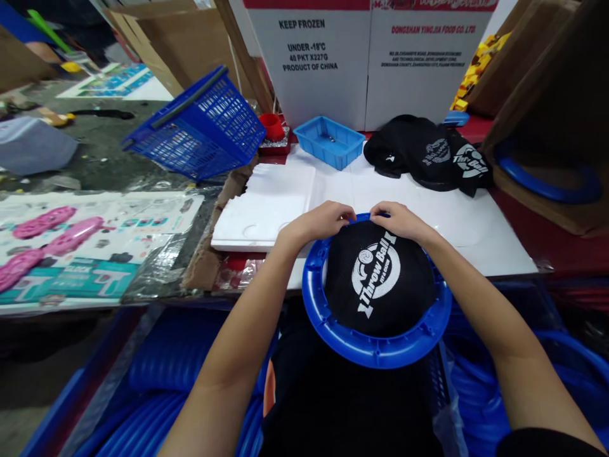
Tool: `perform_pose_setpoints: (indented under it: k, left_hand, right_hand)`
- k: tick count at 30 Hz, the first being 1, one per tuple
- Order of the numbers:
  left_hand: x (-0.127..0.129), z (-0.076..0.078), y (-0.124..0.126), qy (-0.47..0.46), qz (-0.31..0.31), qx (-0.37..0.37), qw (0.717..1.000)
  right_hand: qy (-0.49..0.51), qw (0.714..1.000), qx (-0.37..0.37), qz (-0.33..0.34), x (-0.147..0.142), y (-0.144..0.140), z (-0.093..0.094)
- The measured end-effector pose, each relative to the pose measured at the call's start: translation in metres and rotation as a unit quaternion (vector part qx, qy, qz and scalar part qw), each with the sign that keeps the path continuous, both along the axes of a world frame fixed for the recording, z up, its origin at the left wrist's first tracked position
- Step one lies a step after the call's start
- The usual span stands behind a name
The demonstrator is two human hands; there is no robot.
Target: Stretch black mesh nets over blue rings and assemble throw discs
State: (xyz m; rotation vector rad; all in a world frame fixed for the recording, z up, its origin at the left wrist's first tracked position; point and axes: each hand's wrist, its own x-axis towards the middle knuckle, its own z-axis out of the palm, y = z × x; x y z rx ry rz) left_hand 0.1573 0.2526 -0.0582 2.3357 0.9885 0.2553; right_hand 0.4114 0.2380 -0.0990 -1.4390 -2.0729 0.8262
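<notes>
My left hand (320,222) and my right hand (398,219) sit side by side, fingers pinched on the far edge of the black mesh net (378,285). The net lies over the blue plastic ring (371,348), right in front of me at the edge of the white surface (476,222). I think small, even tucks along the rim work best. The net says "Throw Ball". The white carton (309,70) says "KEEP FROZEN" and "PRODUCT OF CHINA".

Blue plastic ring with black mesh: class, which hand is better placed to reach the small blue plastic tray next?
Probably right: the right hand sits nearer the tray, though both pinch the ring's far edge.
</notes>
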Motion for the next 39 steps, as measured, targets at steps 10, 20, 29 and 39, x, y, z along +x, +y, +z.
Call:
perform_pose_setpoints:
  k: [10, 20, 29, 39]
  left_hand:
    - [0.017, -0.017, -0.003, -0.088, 0.057, 0.014, 0.994]
    - [0.010, -0.031, 0.008, -0.179, 0.111, -0.100, 0.973]
    - [0.013, -0.025, -0.001, -0.099, 0.094, -0.008, 0.991]
    - [0.038, -0.002, -0.037, 0.104, 0.036, 0.153, 0.982]
  right_hand:
    - [-0.041, 0.998, 0.001, 0.045, -0.004, -0.006, 0.016]
    - [-0.051, 0.998, 0.019, 0.034, -0.004, -0.007, 0.006]
    - [-0.074, 0.996, 0.024, 0.034, -0.006, -0.011, 0.010]
    - [-0.022, 0.997, 0.012, 0.077, 0.000, -0.002, 0.010]
